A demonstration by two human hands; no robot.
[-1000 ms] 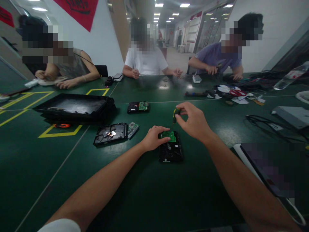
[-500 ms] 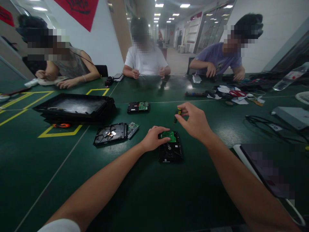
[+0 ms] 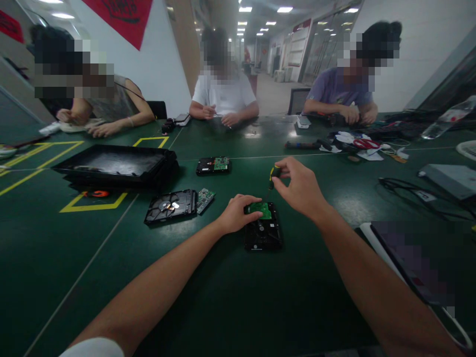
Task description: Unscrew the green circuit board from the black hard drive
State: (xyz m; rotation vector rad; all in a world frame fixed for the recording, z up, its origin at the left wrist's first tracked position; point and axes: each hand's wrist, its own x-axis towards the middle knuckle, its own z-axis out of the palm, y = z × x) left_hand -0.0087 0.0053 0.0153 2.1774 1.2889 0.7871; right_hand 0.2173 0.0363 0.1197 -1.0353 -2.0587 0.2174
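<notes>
- Your left hand (image 3: 238,213) curls over the hard drive (image 3: 263,234), holding its far-left corner, with its fingertips on the green circuit board (image 3: 261,208).
- Your right hand (image 3: 300,188) pinches a small screwdriver (image 3: 274,176) just above the drive's far edge.
- The drive looks stiff and weighty and its board thin and fragile, so press on the casing's edges.
- The screwdriver seems light and slim. Grip its handle.

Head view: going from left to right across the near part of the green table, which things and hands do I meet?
Opened hard drive → left hand → right hand, holding a screwdriver → grey box.
</notes>
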